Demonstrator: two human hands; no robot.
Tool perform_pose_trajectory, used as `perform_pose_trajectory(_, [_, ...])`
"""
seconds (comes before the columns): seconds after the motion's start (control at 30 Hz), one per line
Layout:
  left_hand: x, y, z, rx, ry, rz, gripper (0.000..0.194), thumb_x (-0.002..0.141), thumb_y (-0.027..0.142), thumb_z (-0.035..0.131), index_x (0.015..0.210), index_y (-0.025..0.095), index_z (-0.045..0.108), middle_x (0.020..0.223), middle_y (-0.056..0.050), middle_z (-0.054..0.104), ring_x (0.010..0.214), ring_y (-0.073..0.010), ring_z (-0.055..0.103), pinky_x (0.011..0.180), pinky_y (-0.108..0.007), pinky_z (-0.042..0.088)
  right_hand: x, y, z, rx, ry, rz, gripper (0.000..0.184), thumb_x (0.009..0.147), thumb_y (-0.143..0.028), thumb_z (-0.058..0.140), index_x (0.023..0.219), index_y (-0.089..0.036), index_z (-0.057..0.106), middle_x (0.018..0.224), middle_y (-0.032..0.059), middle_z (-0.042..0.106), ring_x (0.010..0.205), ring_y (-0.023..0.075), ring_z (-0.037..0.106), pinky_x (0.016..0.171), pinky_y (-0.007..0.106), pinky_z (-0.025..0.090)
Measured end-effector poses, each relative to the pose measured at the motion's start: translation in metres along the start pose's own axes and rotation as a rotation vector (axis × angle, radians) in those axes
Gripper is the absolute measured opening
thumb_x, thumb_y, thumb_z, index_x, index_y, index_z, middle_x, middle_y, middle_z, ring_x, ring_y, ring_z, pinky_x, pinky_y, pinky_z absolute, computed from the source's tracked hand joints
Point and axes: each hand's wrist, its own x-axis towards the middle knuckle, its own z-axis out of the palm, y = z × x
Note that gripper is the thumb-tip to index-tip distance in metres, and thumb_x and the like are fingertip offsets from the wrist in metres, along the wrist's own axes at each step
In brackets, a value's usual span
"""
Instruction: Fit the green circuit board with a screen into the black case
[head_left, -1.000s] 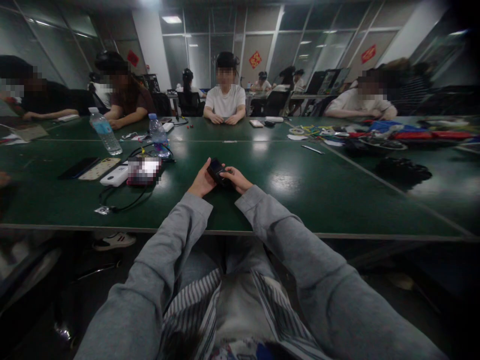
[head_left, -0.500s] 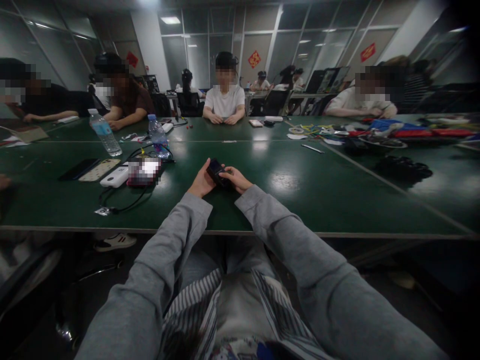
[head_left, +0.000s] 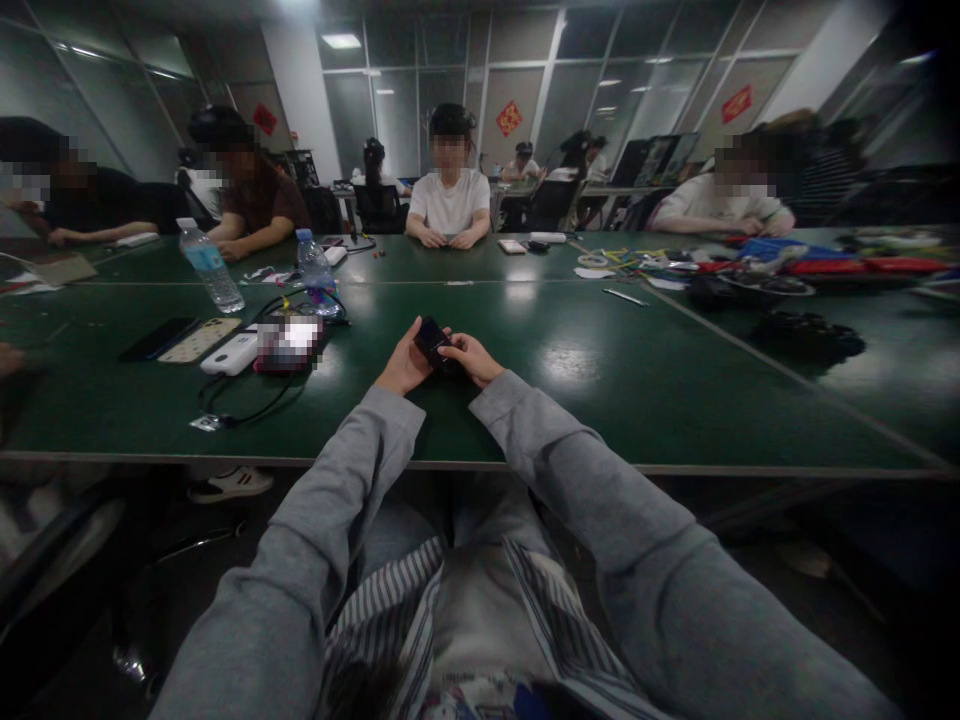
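A small black handheld device [head_left: 430, 336] with a dark screen is held between both hands, just above the green table [head_left: 510, 420]. My left hand [head_left: 406, 365] is closed around its left side, thumb along the edge. On the other side, my right hand [head_left: 475, 360] grips the device's lower right part, with the thumb lying over its front. The fingers beneath the device are mostly hidden. What kind of device it is cannot be made out.
Left of my hands lie a dark phone [head_left: 157, 340], a patterned phone [head_left: 199, 340], a white power bank [head_left: 229, 352] and a cable. Two water bottles [head_left: 211, 268] stand behind them. A pen [head_left: 625, 298] and tangled cables lie to the right. Several people sit around the table.
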Motion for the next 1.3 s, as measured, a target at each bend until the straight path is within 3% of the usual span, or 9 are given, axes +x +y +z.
perform_pose_trajectory(0.37, [-0.002,0.001,0.001,-0.007,0.023,0.012,0.047,0.088,0.051,0.056,0.110,0.011,0.069,0.097,-0.012,0.074,0.088,-0.0213,0.071,0.081,-0.033,0.055,0.002,0.006,0.002,-0.065,0.010,0.019,0.046,0.058,-0.040,0.078,0.082,-0.025,0.042,0.082,-0.0041,0.057,0.079,0.0149,0.056,0.076,0.031,0.046])
perform_pose_trajectory(0.57, [-0.001,0.002,-0.001,0.020,0.030,0.004,0.048,0.088,0.052,0.055,0.109,0.011,0.069,0.094,-0.012,0.074,0.085,-0.0210,0.071,0.079,-0.032,0.055,-0.001,0.009,0.001,-0.197,0.053,-0.094,0.053,0.060,-0.050,0.078,0.093,-0.025,0.045,0.088,0.0001,0.057,0.088,0.0188,0.057,0.086,0.037,0.046])
perform_pose_trajectory(0.77, [-0.001,0.002,0.000,0.018,0.046,0.001,0.047,0.088,0.053,0.055,0.102,0.011,0.070,0.085,-0.011,0.074,0.082,-0.0215,0.070,0.079,-0.033,0.055,-0.013,0.005,0.005,-0.472,0.027,-0.291,0.063,0.061,-0.047,0.082,0.109,-0.024,0.049,0.116,0.0112,0.062,0.114,0.0296,0.058,0.104,0.047,0.040])
perform_pose_trajectory(1.07, [0.000,0.004,-0.001,-0.011,0.034,-0.015,0.045,0.090,0.053,0.052,0.094,0.013,0.069,0.078,-0.008,0.072,0.075,-0.0191,0.069,0.073,-0.030,0.054,-0.015,0.002,0.005,-0.960,0.105,-0.351,0.054,0.082,-0.041,0.061,0.128,-0.016,0.048,0.116,0.0146,0.066,0.104,0.0300,0.066,0.091,0.044,0.050])
perform_pose_trajectory(1.3, [-0.003,0.005,0.003,-0.039,0.047,-0.022,0.045,0.091,0.052,0.050,0.088,0.012,0.069,0.072,-0.008,0.071,0.068,-0.0183,0.067,0.073,-0.031,0.053,-0.017,-0.002,0.006,-1.083,0.124,-0.386,0.054,0.086,-0.044,0.056,0.130,-0.014,0.047,0.114,0.0151,0.068,0.100,0.0291,0.067,0.086,0.041,0.051])
